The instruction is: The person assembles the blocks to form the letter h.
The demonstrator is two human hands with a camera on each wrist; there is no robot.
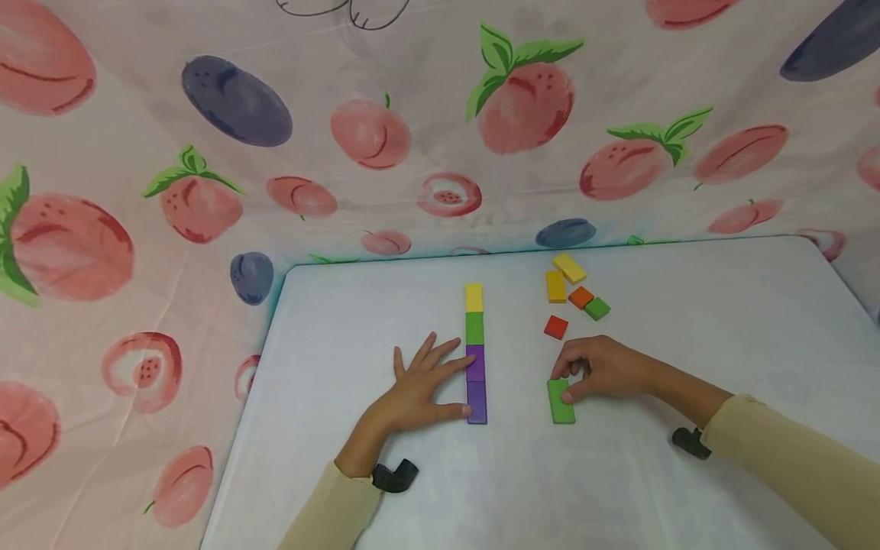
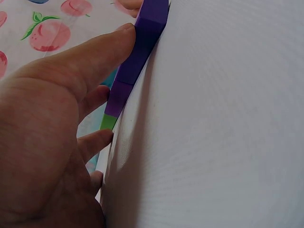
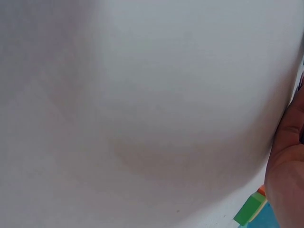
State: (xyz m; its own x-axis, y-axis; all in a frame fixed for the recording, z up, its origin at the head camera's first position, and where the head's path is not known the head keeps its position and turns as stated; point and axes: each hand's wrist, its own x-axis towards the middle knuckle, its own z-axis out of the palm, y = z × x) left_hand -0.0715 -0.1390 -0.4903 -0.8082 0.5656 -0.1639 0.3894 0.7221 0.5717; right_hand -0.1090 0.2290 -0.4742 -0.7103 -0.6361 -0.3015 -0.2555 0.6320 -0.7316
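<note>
A straight column of blocks lies on the white table: a yellow block at the far end, a green block, a purple block and a violet block nearest. My left hand spreads over its left side, index fingertip on the purple block and thumb tip at the violet block's edge. In the left wrist view the thumb presses along the violet block. To the right, my right hand pinches a longer green block between thumb and fingers, close over the table.
Behind the right hand lie loose blocks: two yellow blocks, an orange block, a small green block and a red block. A fruit-print cloth hangs behind the white table.
</note>
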